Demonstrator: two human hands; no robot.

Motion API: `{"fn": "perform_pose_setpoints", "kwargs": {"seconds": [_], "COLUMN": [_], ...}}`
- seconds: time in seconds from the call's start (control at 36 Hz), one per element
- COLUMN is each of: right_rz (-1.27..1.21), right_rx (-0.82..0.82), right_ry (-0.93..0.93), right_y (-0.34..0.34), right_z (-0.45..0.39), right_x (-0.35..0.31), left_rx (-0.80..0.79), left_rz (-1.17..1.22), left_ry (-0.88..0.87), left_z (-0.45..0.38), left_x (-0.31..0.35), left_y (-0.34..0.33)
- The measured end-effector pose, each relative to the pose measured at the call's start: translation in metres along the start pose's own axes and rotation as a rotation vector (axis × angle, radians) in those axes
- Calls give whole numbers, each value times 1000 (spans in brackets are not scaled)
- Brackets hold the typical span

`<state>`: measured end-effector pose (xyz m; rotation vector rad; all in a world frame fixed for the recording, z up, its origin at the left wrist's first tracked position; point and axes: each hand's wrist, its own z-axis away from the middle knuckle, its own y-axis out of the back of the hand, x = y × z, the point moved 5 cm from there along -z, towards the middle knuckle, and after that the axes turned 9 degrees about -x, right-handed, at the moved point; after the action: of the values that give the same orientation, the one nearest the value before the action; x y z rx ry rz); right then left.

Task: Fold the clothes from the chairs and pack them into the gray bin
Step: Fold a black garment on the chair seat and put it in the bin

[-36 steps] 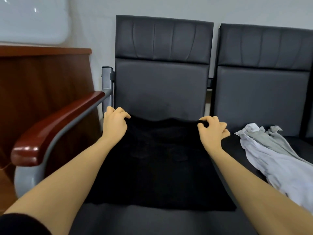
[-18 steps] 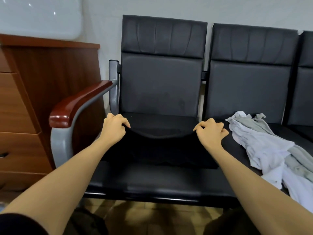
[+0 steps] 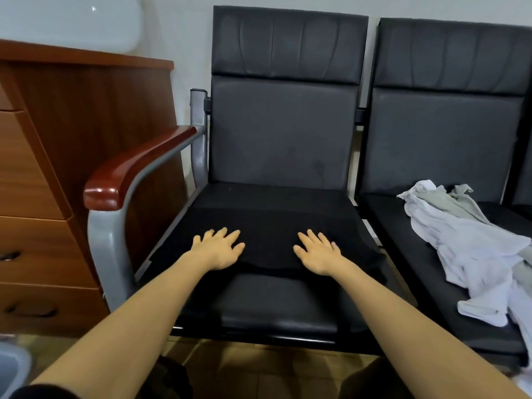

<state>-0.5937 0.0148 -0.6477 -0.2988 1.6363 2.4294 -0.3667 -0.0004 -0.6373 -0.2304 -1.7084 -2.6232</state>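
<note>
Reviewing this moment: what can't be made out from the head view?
- Black garment: fold layers unreadable, black on the black seat; the left hand and right hand cover parts.
- Gray bin: only a corner shows, cut by the left edge.
- Pale clothes: cut by the right edge; piece count unclear.

Wooden drawer cabinet point(image 3: 57, 174) left, against white wall point(image 3: 184, 33)
</note>
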Motion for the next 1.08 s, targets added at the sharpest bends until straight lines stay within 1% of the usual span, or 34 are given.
{"fn": "perform_pose_setpoints", "kwargs": {"seconds": [0.06, 0.22, 0.28, 0.33, 0.39, 0.42, 0.47, 0.53, 0.56, 0.61, 0.67, 0.75, 0.81, 0.89, 0.94, 1.03, 1.08], "right_rz": [17, -13, 46, 161, 223, 224, 209, 185, 167, 134, 105, 78, 77, 123, 163, 197, 216], "right_rx": [-6, 12, 22, 75, 178, 236, 340, 386, 392, 400, 411, 393, 326, 210, 145, 88, 78], "right_ry": [-33, -110, -151, -181, -180, -169, -110, -24, 20, 94, 151, 222, 245, 226, 207, 183, 168], "right_y": [-1, 20, 27, 34, 39, 40, 40, 38, 36, 33, 33, 30, 25, 15, 10, 7, 5], "right_z": [-6, -20, -23, -27, -31, -32, -36, -42, -45, -52, -59, -68, -74, -83, -87, -87, -87], "right_x": [5, 18, 14, 6, -4, -8, -16, -25, -30, -39, -47, -56, -58, -55, -53, -53, -54], "left_rx": [-34, -58, -81, -84, -26, 36, 211, 341, 369, 375, 393, 455, 482, 492, 479, 515, 539], "left_rz": [19, 30, 55, 115, 179, 195, 210, 206, 180, 140, 157, 142, 131, 167, 166, 122, 176], "left_ry": [4, -26, -45, -58, -60, -52, 1, 99, 158, 267, 343, 390, 406, 413, 393, 344, 284], "left_z": [-5, -24, -30, -35, -38, -38, -38, -39, -39, -40, -43, -49, -51, -55, -58, -56, -52], "left_x": [1, 19, 25, 26, 21, 17, 4, -10, -16, -27, -36, -45, -48, -51, -51, -52, -53], "left_y": [-5, -7, -6, -1, 10, 16, 28, 33, 34, 32, 31, 30, 31, 32, 31, 34, 38]}}
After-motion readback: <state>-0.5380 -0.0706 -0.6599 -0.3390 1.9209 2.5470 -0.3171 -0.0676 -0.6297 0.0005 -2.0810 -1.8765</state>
